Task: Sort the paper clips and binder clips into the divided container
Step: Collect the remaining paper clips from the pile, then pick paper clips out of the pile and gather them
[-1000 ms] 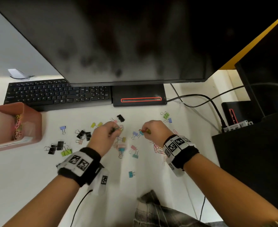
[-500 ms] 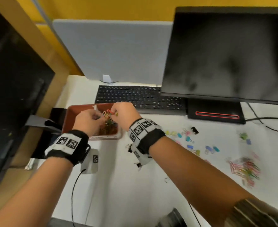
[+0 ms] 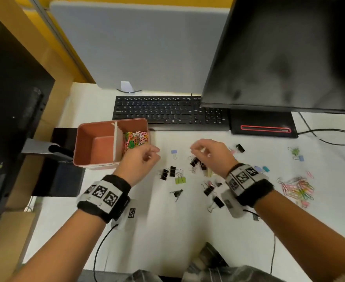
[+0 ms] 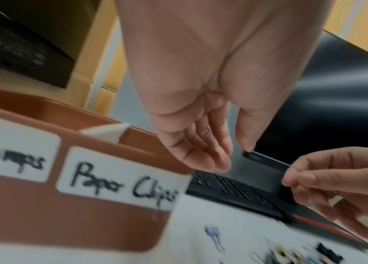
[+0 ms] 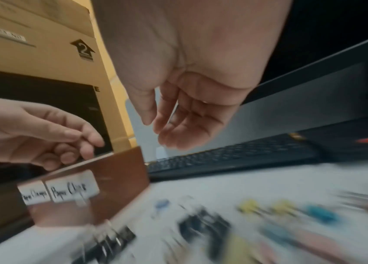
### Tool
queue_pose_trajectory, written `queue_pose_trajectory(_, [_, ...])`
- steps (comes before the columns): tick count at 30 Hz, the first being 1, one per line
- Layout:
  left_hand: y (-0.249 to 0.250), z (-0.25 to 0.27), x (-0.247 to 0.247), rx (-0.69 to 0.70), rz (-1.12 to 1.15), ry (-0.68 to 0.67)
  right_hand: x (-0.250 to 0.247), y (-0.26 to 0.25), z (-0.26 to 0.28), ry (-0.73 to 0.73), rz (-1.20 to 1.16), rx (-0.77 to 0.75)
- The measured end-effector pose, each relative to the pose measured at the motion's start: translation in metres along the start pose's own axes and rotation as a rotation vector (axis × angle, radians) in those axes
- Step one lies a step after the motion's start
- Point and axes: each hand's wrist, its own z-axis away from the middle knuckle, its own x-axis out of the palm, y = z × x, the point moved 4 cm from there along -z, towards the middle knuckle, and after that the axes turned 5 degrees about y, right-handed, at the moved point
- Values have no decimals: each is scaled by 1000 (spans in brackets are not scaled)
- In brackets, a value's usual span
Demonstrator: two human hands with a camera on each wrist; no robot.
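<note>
The brown divided container (image 3: 90,139) stands at the left of the desk; a white divider splits it. Coloured paper clips (image 3: 136,139) fill its right compartment, labelled "Paper Clips" (image 4: 119,185); the left compartment looks bare. My left hand (image 3: 154,152) hovers just right of the container, fingers relaxed and holding nothing (image 4: 234,157). My right hand (image 3: 196,148) hangs over black binder clips (image 3: 196,162), also holding nothing (image 5: 155,128). More binder clips (image 3: 168,173) lie between the hands. A pile of paper clips (image 3: 296,189) lies at the far right.
A black keyboard (image 3: 167,110) and a monitor (image 3: 279,58) with its stand (image 3: 263,124) fill the back of the desk. Cables (image 3: 330,137) run at the right. A dark box (image 3: 57,176) sits left of the container. White desk lies near me.
Both hands were over the container's right compartment with paper clips half a second ago. They have since drawn back to the right and hold nothing.
</note>
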Motion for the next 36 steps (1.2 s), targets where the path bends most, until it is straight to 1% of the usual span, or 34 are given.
queue_pose_trajectory(3, [12,3,44,72,-35,-91,-28,63,37,33,86,121])
queue_pose_trajectory(5, [16,3,75,95,-83,-144,-42,101,63,19,131,198])
queue_pose_trajectory(8, [11,1,117,109,-265,-197,-46,143,94,-96,190,278])
queue_pose_trajectory(10, [7,3,136,86,-414,-240,-40,159,107,-184,197,299])
queue_pose_trajectory(11, [5,4,143,64,-456,-264,-38,163,109,-194,196,292])
queue_pose_trajectory(13, [2,7,153,34,-436,-304,-37,167,107,-158,182,262])
queue_pose_trajectory(16, [5,10,159,75,-320,-304,-38,167,96,-144,162,247])
queue_pose_trajectory(18, [7,11,157,91,-270,-250,-38,160,86,-120,154,199])
queue_pose_trajectory(21, [9,16,149,102,-288,-148,-33,138,68,-69,134,91])
queue_pose_trajectory(23, [11,20,149,112,-299,-149,-20,125,54,-127,180,24])
queue_pose_trajectory(26, [14,21,162,168,-339,-192,3,113,38,-279,333,-45])
queue_pose_trajectory(28, [15,16,176,184,-411,-231,11,112,36,-337,414,-67])
queue_pose_trajectory(31, [12,12,187,109,-549,-265,9,118,41,-318,422,-82])
queue_pose_trajectory(34, [18,16,184,77,-568,-206,-10,128,56,-281,315,-34])
queue_pose_trajectory(36, [31,19,183,92,-556,-165,-34,135,67,-194,269,-11])
